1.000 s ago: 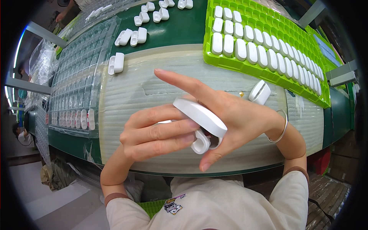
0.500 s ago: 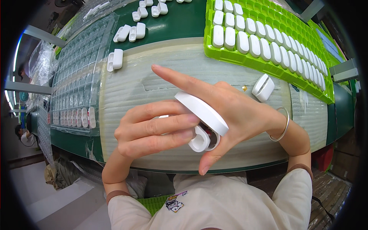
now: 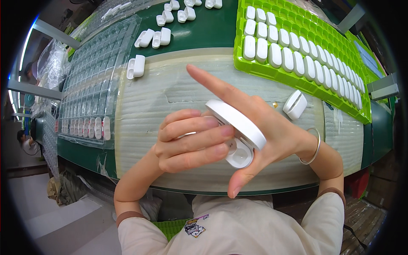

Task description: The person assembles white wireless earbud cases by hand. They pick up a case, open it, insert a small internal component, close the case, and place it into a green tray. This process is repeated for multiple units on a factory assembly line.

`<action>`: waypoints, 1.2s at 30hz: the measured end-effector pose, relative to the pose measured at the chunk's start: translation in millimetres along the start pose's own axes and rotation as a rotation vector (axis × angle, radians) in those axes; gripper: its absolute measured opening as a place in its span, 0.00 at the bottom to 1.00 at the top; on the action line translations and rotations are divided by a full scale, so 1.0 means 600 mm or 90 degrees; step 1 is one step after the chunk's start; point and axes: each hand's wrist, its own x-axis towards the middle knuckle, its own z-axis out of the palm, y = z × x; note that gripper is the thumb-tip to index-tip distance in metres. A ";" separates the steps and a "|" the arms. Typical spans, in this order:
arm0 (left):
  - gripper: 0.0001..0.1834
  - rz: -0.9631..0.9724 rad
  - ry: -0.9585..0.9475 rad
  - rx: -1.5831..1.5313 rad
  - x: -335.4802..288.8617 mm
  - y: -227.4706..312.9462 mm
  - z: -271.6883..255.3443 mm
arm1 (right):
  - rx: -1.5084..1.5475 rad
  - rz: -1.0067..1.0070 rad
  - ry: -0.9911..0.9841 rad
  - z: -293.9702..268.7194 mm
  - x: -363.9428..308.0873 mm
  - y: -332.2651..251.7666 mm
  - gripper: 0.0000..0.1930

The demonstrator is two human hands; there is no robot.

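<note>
Above the middle of the work mat, both my hands meet at a white earbud charging case [image 3: 238, 123]. Its smooth rounded lid is uppermost, and a white insert with a hollow [image 3: 240, 157] shows below it. My left hand [image 3: 191, 142] grips the case from the left, its fingers curled over the front and its thumb hidden. My right hand [image 3: 267, 121] presses against the lid from the right with its palm side, index finger and thumb stretched wide apart. Whether lid and insert are joined is hidden by the fingers.
A second white case [image 3: 295, 104] stands slightly parted on the mat, beside a small gold-coloured bit [image 3: 275, 104]. A green tray [image 3: 259, 70] holds rows of white cases. Several opened cases [image 3: 136, 66] lie at the far left. A clear blister tray [image 3: 91, 85] holds small white parts.
Both hands and the case have shifted right, the left hand most. The dark gap inside the case is no longer visible, and the insert sits nearer the lid. The view has shifted slightly.
</note>
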 end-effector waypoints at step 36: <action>0.22 -0.328 -0.198 0.281 0.025 -0.001 -0.017 | -0.346 -0.185 0.373 0.019 0.073 0.054 0.23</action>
